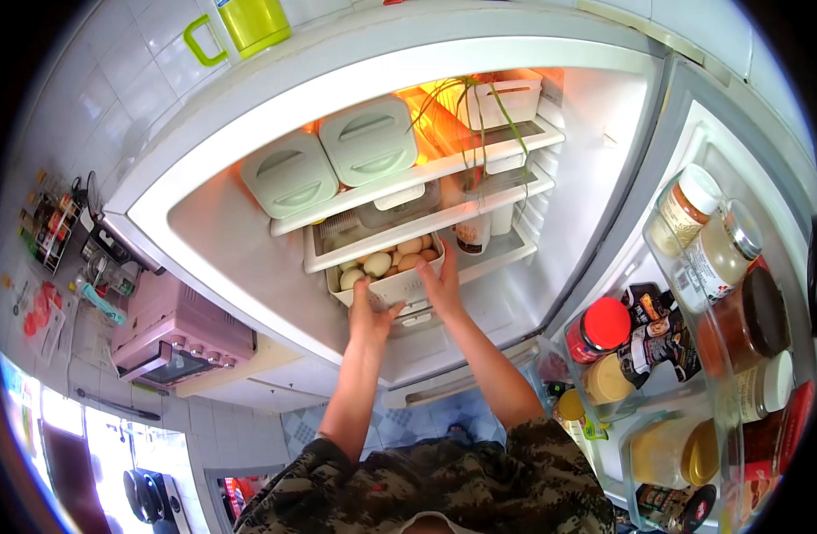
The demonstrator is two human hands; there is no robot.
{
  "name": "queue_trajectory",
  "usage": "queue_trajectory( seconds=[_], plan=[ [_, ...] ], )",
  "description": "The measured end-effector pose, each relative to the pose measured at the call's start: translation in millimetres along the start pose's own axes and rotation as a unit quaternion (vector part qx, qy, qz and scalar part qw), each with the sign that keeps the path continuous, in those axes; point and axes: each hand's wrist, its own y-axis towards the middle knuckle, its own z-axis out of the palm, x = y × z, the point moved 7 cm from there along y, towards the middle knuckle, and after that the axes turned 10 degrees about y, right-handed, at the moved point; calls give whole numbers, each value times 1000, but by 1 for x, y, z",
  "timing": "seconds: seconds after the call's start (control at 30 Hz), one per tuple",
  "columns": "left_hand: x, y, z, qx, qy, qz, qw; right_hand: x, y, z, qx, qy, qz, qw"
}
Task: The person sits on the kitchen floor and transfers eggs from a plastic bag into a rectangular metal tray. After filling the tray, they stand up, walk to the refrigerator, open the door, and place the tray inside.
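Both hands grip a white plastic basket (398,288) heaped with brown and pale eggs (378,264), on a lower level of an open refrigerator. My left hand (370,308) holds the front wall near its left end, thumb on the rim. My right hand (442,280) clasps the right front corner, its thumb also over the edge. The back of the basket lies under a shelf (442,217), so some eggs are hidden. To the right of the basket, on the lower glass shelf, stands a jar with a label (474,233).
Two pale green lidded bins (368,140) and a white basket (505,100) occupy the upper shelf; long green leaves (508,120) hang down from it. At right, the open door (675,87) carries several jars, including one with a red lid (606,323). A pink toaster oven (181,334) stands left.
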Motion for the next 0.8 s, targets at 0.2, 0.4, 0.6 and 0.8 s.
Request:
queue_trajectory(
  seconds=[0.2, 0.4, 0.6, 0.8],
  plan=[
    [-15, 21, -2, -8, -6, -38, 999, 6, 16, 10, -2, 19, -14, 1000],
    [-15, 36, 1, -35, -32, -50, 998, 8, 26, 15, -4, 31, 6, 1000],
    [-8, 49, 0, -19, -38, -47, 998, 1, 31, 10, -19, 15, 7, 1000],
    [-9, 48, 3, 7, 10, -21, 1000, 1, 30, 12, -8, -4, 24, 1000]
  ],
)
